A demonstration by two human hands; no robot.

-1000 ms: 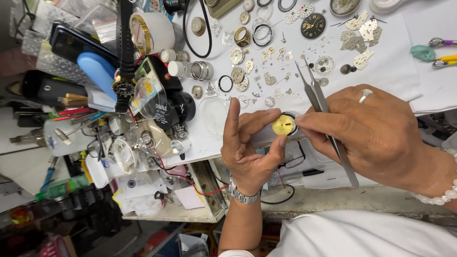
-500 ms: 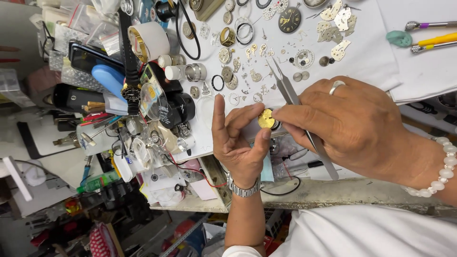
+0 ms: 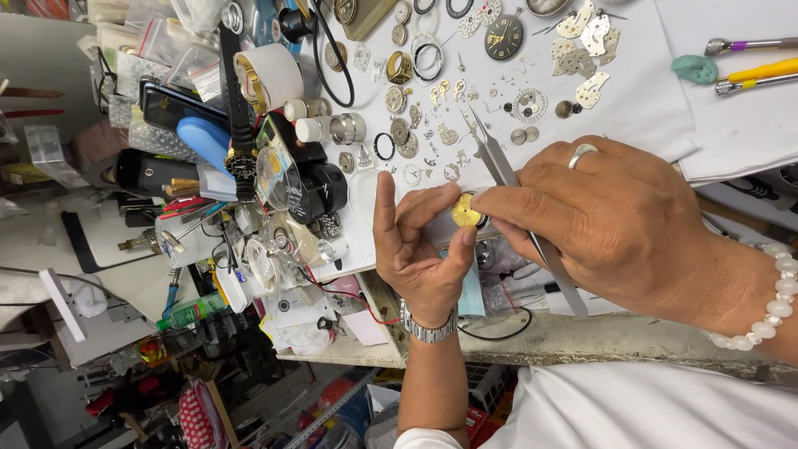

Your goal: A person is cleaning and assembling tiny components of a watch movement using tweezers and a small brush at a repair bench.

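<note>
- White-covered surface [image 3: 648, 108] carries scattered watch parts [image 3: 449, 133] toward its far edge.
- Left hand [image 3: 420, 245] pinches a small gold watch movement [image 3: 465, 211] over the near edge.
- Right hand [image 3: 615, 224] touches it, its grip closed on tweezers [image 3: 499, 162].

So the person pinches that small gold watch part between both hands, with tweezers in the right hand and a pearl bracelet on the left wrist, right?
Not quite. The head view shows the pearl bracelet on the right wrist; the left wrist wears a metal watch. The rest holds: the left hand and right hand pinch the gold watch part, and the tweezers sit in the right hand.
</note>
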